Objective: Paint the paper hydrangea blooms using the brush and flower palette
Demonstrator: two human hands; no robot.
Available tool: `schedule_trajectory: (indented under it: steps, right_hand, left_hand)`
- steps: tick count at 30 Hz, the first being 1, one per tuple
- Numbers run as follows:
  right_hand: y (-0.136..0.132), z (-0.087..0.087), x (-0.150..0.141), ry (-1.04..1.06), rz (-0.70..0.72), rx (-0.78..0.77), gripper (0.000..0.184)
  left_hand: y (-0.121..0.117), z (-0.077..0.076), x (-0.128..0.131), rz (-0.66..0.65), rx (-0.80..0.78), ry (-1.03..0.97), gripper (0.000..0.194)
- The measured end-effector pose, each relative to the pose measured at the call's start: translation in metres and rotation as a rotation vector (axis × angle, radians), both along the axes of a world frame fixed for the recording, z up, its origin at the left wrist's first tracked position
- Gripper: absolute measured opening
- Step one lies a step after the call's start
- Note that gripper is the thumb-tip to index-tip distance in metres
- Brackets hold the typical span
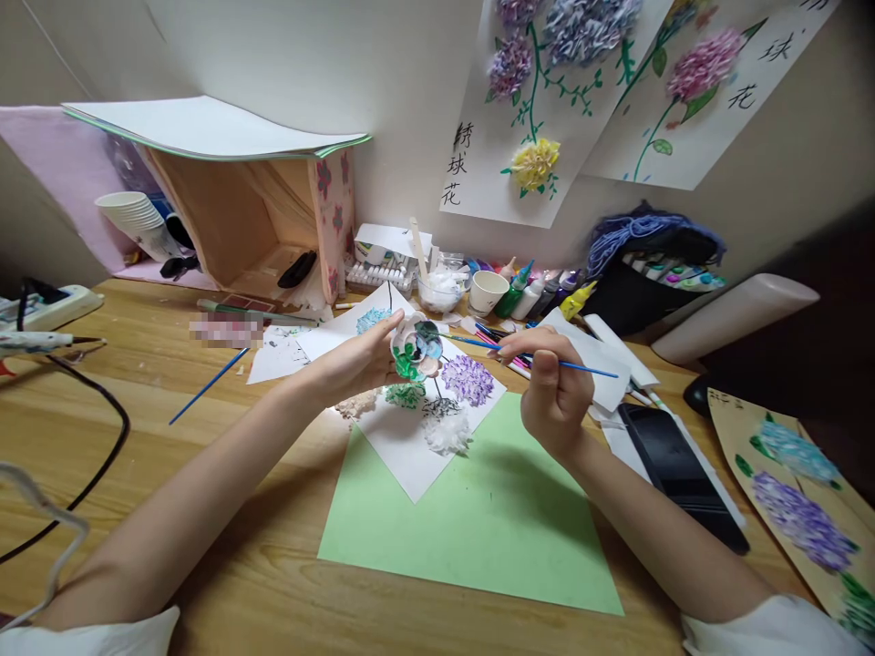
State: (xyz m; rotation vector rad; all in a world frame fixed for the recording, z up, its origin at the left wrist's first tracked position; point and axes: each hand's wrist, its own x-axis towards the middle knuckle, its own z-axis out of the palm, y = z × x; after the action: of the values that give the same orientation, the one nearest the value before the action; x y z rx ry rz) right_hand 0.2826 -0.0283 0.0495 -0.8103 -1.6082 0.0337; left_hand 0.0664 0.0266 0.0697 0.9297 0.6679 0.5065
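My left hand [369, 360] holds up a small round paint palette [417, 347] with green, dark, blue and pinkish wells. In my right hand [557, 378] is a thin blue paintbrush [581, 367], pinched near its ferrule, its tip at the palette's dark well. Below both hands lies a white sheet of paper [414, 465] bearing flower heads: a purple one [468, 379], a white one [447, 430], a green one [406, 394] and a light blue one [374, 318]. Part of the sheet is hidden behind my left hand and the palette. A green sheet [478, 538] lies under it.
Paint bottles [530, 296], a paper cup [488, 292] and a bowl of white scraps [443, 287] line the wall. Another blue brush [209, 386] lies at left, near a glue gun [37, 341] and its cable. A phone [676, 469] rests at right.
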Motion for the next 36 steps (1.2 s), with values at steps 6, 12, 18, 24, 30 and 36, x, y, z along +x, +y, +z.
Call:
schedule_trajectory:
  steps: [6, 12, 18, 24, 30, 36]
  right_hand:
    - [-0.005, 0.003, -0.003, 0.170, 0.031, 0.092, 0.028]
    - [-0.014, -0.003, -0.010, -0.029, 0.156, -0.138, 0.034]
    - [-0.014, -0.013, -0.018, -0.262, 0.201, -0.183, 0.031]
    - [-0.013, -0.017, -0.019, -0.318, 0.208, -0.194, 0.028]
    - [-0.013, -0.016, -0.018, -0.251, 0.191, -0.236, 0.029]
    - [-0.013, -0.015, -0.017, -0.303, 0.198, -0.231, 0.030]
  left_hand:
    - [0.004, 0.000, -0.001, 0.058, 0.027, -0.029, 0.051]
    - [0.016, -0.003, -0.007, 0.175, 0.074, -0.099, 0.053]
    - [0.018, -0.004, -0.008, 0.154, 0.077, -0.140, 0.054]
    - [0.016, -0.002, -0.007, 0.167, 0.066, -0.146, 0.054]
    - [0.015, -0.001, -0.007, 0.160, 0.051, -0.111, 0.058]
    - [0.016, -0.001, -0.008, 0.149, 0.051, -0.131, 0.057]
